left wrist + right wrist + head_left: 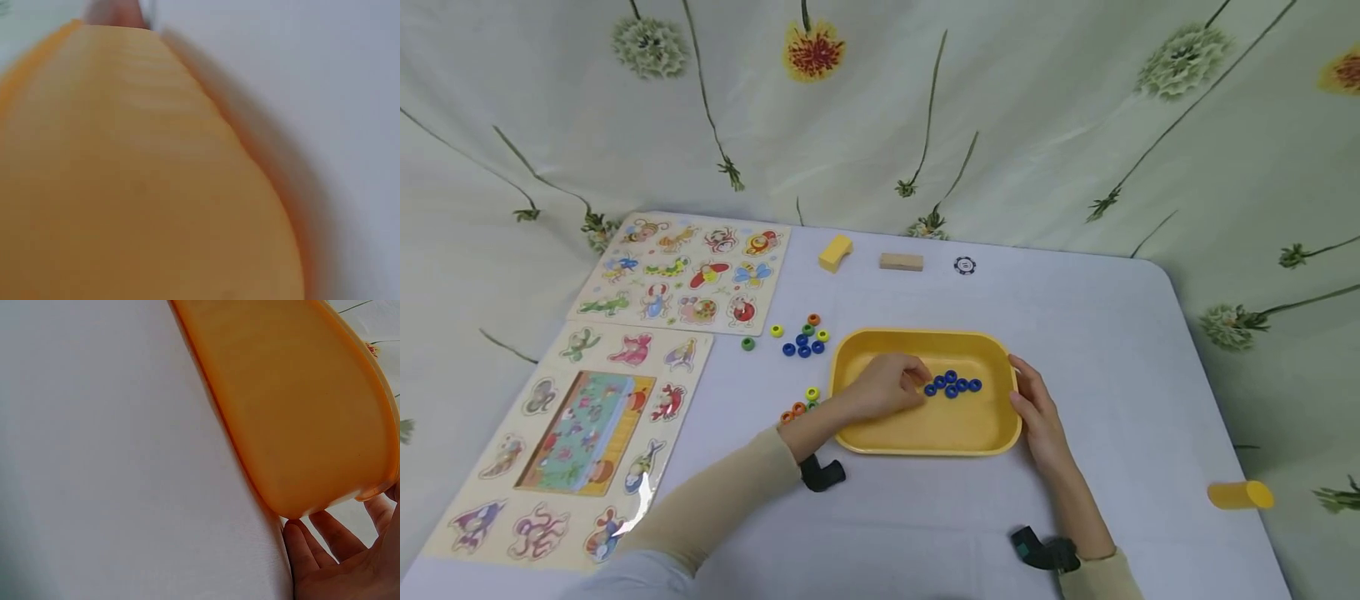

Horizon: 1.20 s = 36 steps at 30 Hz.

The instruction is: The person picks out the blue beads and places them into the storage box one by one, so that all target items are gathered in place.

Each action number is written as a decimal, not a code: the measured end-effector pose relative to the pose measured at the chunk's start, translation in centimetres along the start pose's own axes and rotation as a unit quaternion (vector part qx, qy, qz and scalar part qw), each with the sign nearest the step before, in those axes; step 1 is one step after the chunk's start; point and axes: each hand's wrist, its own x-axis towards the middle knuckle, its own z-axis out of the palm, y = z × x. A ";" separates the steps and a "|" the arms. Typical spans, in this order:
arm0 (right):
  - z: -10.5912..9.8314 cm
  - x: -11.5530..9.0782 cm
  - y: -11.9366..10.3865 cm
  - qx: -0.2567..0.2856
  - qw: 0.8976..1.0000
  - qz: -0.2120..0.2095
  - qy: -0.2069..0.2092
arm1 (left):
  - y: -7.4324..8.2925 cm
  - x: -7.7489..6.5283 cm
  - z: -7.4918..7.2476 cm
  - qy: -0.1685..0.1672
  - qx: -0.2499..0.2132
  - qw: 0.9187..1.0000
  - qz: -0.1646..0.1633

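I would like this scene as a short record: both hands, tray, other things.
Left hand: over the yellow tray, close to blue beads; grip unclear
Right hand: touching the tray's right end
Left of tray: loose beads, two picture boards
Beyond tray: yellow block, wooden block, round chip
Far right: yellow cylinder

The tray [925, 433] looks smooth, glossy plastic — the tablecloth [1112, 350] matt cloth, the oblong block [901, 262] wood.

Both wrist views crop the yellow tray [294, 412].
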 end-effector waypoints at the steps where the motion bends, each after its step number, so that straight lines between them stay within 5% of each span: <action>1: 0.0 0.0 0.0 0.000 1.000 -0.001 -0.001 | 0.2 -0.7 -0.2 0.013 0.003 1.000 0.006; 6: 0.0 0.0 0.3 -0.003 1.000 -0.013 -0.011 | 0.3 -4.3 -2.5 0.125 -0.031 0.989 0.067; 8: 0.0 0.0 0.3 -0.005 1.000 -0.011 -0.009 | -0.4 -5.4 -3.8 0.186 -0.072 0.976 0.084; 11: 0.1 -0.1 0.1 -0.005 1.000 -0.007 -0.006 | -1.9 -6.8 -5.7 0.287 -0.122 0.945 0.101; 15: 0.1 -0.2 0.1 -0.008 1.000 -0.007 -0.007 | -3.9 -8.3 -7.1 0.387 -0.150 0.906 0.079; 21: -0.2 0.1 1.1 -0.003 1.000 -0.009 -0.011 | -8.7 -8.4 -6.8 0.456 -0.159 0.876 0.003; 24: -0.4 0.3 1.9 0.002 1.000 -0.009 -0.011 | -11.0 -8.0 -6.4 0.464 -0.148 0.873 -0.026; 27: -0.5 0.4 2.3 0.002 1.000 -0.012 -0.010 | -12.3 -7.6 -6.1 0.458 -0.119 0.880 -0.047; 36: -0.5 0.5 2.6 0.005 1.000 -0.012 -0.013 | -12.8 -7.2 -5.7 0.439 -0.028 0.894 -0.086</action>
